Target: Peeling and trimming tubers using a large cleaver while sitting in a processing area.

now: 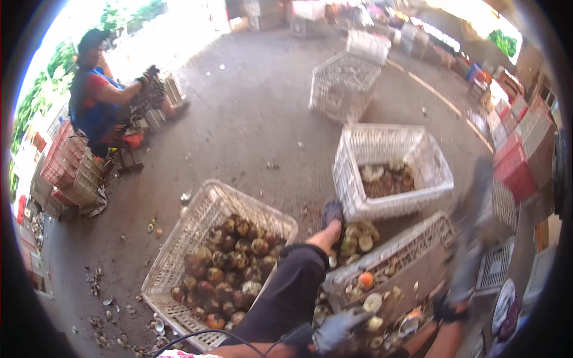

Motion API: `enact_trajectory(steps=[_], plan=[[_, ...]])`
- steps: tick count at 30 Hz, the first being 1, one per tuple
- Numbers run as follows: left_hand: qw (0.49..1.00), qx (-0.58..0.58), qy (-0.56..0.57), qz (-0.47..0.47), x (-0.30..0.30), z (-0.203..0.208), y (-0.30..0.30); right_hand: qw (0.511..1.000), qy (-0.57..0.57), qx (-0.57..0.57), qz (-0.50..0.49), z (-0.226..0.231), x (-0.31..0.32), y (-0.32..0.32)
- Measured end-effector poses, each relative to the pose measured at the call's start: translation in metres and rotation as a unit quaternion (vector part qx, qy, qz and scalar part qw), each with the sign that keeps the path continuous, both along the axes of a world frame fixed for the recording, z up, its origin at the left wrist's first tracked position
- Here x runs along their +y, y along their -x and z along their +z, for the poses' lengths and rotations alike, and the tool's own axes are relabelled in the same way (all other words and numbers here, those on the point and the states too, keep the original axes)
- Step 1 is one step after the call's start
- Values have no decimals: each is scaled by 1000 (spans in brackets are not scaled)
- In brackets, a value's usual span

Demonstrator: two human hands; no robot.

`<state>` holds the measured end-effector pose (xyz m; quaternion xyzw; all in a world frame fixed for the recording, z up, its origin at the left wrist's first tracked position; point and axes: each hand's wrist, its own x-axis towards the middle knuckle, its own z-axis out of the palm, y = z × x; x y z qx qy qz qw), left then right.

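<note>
Handling of cut pieces appears under way: left hand beside them, right hand blurred, neither grip's state discernible; next move likely needs steady left fingers.

Round pieces lie in the left crate. Beyond its far-right corner, on the floor, another crate holds scraps.

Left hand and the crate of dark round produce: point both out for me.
Left hand (341, 329): head view, gloved back.
Crate of dark round produce (249, 209): head view, far wall, inner side.
</note>
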<state>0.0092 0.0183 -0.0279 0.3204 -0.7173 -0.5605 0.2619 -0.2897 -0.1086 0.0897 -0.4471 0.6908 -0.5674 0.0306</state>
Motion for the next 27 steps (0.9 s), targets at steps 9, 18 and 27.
enact_trajectory(steps=[9,18,27], plan=[[991,111,-61,47,0,-67,15,937,-196,-232,171,28,-59,-152],[990,73,22,121,20,-38,12,823,-174,99,531,59,-115,-330],[990,79,-39,107,-11,-27,-25,819,-66,63,566,132,-133,-469]])
